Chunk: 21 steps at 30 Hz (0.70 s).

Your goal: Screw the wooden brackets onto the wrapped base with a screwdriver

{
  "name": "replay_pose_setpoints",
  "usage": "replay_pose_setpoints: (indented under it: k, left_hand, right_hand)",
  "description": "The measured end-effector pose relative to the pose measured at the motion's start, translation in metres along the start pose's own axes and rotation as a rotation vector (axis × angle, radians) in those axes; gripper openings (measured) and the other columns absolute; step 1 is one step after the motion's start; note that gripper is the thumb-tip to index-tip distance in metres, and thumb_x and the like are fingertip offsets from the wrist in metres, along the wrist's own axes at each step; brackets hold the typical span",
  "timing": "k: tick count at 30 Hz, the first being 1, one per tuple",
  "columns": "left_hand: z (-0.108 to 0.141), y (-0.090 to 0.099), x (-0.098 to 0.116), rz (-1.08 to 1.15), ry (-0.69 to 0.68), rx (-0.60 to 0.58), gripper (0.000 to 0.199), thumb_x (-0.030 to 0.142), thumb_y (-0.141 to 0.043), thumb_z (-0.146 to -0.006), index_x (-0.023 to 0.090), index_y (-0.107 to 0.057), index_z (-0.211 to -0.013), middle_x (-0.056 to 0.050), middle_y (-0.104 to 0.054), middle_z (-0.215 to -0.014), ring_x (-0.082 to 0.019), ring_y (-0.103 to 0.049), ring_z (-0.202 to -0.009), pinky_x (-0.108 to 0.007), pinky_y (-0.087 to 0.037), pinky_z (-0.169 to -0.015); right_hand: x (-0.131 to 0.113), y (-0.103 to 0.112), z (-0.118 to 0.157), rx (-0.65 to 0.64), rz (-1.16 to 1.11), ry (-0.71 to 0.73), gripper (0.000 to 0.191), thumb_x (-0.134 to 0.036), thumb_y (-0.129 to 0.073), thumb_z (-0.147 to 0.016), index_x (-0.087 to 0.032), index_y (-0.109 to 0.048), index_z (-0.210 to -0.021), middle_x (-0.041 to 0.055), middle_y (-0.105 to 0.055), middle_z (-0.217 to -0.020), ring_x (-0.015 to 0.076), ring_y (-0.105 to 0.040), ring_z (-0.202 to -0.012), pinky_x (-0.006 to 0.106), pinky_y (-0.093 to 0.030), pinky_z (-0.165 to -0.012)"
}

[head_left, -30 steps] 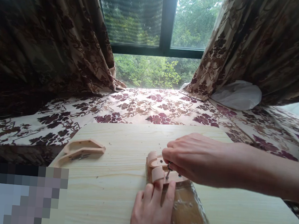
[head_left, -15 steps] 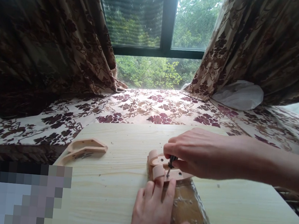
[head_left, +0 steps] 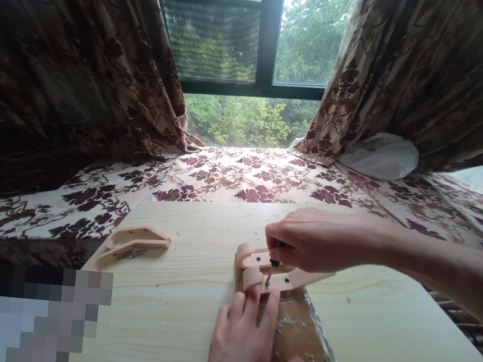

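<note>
My right hand [head_left: 310, 240] is closed around the dark handle of a small screwdriver [head_left: 275, 261]. The thin shaft points down, its tip at a screw in a pale wooden bracket [head_left: 300, 278] with a rounded end. Fingers of my left hand [head_left: 244, 339] lie spread, the fingertips pressing near that rounded end and the bracket's near edge. A second wooden bracket [head_left: 255, 259] lies just behind the first. Under both is a brown block [head_left: 296, 332] that looks wrapped in clear tape or film. Part of the screwdriver handle is hidden by my fingers.
All this rests on a pale wooden board [head_left: 171, 310]. Two more wooden brackets [head_left: 144, 234] lie at its left, with several thin metal pieces beside them. Behind are a floral cloth [head_left: 242, 175], curtains [head_left: 345, 100], a white plastic bag [head_left: 381, 156] and a window.
My right hand has turned slightly around the screwdriver, and more of the front bracket shows below it. My left hand stays on the bracket. The whole view has shifted a little.
</note>
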State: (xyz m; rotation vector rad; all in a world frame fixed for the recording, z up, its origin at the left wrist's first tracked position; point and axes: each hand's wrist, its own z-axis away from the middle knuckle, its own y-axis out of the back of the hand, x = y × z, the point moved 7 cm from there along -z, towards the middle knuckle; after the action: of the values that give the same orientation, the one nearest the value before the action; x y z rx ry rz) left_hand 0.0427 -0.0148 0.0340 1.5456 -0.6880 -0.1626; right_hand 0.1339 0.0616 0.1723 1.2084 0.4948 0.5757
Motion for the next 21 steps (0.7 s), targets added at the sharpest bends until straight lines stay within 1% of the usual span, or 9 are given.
replay_pose_setpoints:
  k: [2,5,8,10,13,15,17,19,21]
  left_hand:
    - [0.000,0.000,0.001,-0.004,-0.006,0.003,0.076,0.073,-0.040,-0.078,0.031,-0.032,-0.141,-0.009,-0.038,-0.146,-0.033,-0.054,-0.114,-0.051,-0.049,-0.089]
    - [0.000,0.001,0.002,0.000,-0.007,0.017,0.077,0.073,-0.041,-0.078,0.030,-0.032,-0.141,-0.009,-0.038,-0.146,-0.033,-0.054,-0.113,-0.050,-0.050,-0.089]
    - [-0.001,0.003,0.003,0.004,-0.007,0.030,0.078,0.072,-0.041,-0.078,0.029,-0.031,-0.142,-0.009,-0.040,-0.145,-0.031,-0.054,-0.112,-0.050,-0.050,-0.089]
    - [-0.001,0.002,0.004,0.005,-0.010,0.029,0.077,0.072,-0.041,-0.078,0.028,-0.033,-0.141,-0.010,-0.042,-0.143,-0.032,-0.054,-0.111,-0.050,-0.050,-0.088]
    - [-0.001,0.002,0.004,0.017,-0.011,0.025,0.077,0.071,-0.042,-0.078,0.028,-0.033,-0.141,-0.010,-0.042,-0.143,-0.032,-0.054,-0.111,-0.050,-0.050,-0.088]
    - [-0.001,0.003,0.004,0.029,0.018,0.031,0.078,0.071,-0.045,-0.077,0.029,-0.033,-0.141,-0.009,-0.040,-0.145,-0.033,-0.053,-0.113,-0.051,-0.048,-0.089]
    - [-0.002,0.003,0.003,0.049,0.042,0.008,0.078,0.071,-0.046,-0.076,0.030,-0.033,-0.141,-0.009,-0.037,-0.147,-0.033,-0.051,-0.114,-0.052,-0.047,-0.091]
    - [-0.002,0.003,0.005,0.069,0.051,-0.037,0.078,0.070,-0.044,-0.077,0.029,-0.032,-0.142,-0.009,-0.035,-0.148,-0.034,-0.049,-0.116,-0.053,-0.045,-0.093]
    - [-0.003,0.003,0.006,0.081,0.055,-0.073,0.078,0.070,-0.043,-0.078,0.028,-0.031,-0.142,-0.009,-0.034,-0.148,-0.034,-0.048,-0.118,-0.053,-0.043,-0.095]
  right_hand:
    - [-0.002,0.002,-0.001,0.020,0.052,0.030,0.020,-0.024,-0.048,-0.085,-0.015,-0.066,-0.086,0.0054,-0.063,-0.070,0.0121,-0.043,-0.055,0.024,-0.024,-0.049]
    - [-0.009,0.002,-0.004,0.012,0.124,0.103,0.014,-0.020,-0.051,-0.083,-0.016,-0.065,-0.083,0.0043,-0.063,-0.071,0.0118,-0.044,-0.055,0.025,-0.022,-0.049]
    - [-0.016,-0.002,-0.007,0.001,0.162,0.174,0.018,-0.020,-0.049,-0.087,-0.015,-0.063,-0.077,0.0051,-0.062,-0.069,0.0120,-0.043,-0.055,0.027,-0.022,-0.050]
    - [-0.019,-0.003,-0.008,0.013,0.172,0.196,0.022,-0.022,-0.047,-0.089,-0.014,-0.063,-0.075,0.0056,-0.060,-0.066,0.0122,-0.041,-0.054,0.028,-0.021,-0.050]
    - [-0.021,-0.003,-0.008,0.033,0.167,0.182,0.025,-0.023,-0.046,-0.090,-0.014,-0.062,-0.072,0.0049,-0.059,-0.061,0.0118,-0.036,-0.050,0.029,-0.019,-0.050]
    - [-0.020,-0.002,-0.007,0.030,0.158,0.151,0.026,-0.025,-0.047,-0.090,-0.015,-0.062,-0.072,0.0044,-0.058,-0.059,0.0116,-0.035,-0.048,0.029,-0.018,-0.049]
    - [-0.019,-0.001,-0.005,0.014,0.156,0.115,0.025,-0.028,-0.047,-0.089,-0.016,-0.062,-0.073,0.0035,-0.057,-0.058,0.0117,-0.036,-0.048,0.029,-0.017,-0.047]
    - [-0.019,0.002,-0.003,-0.006,0.159,0.094,0.021,-0.028,-0.048,-0.088,-0.017,-0.062,-0.076,0.0019,-0.057,-0.059,0.0117,-0.036,-0.048,0.028,-0.018,-0.046]
    - [-0.021,0.004,0.000,-0.021,0.157,0.099,0.013,-0.023,-0.050,-0.087,-0.019,-0.060,-0.080,0.0005,-0.059,-0.064,0.0115,-0.039,-0.050,0.027,-0.020,-0.046]
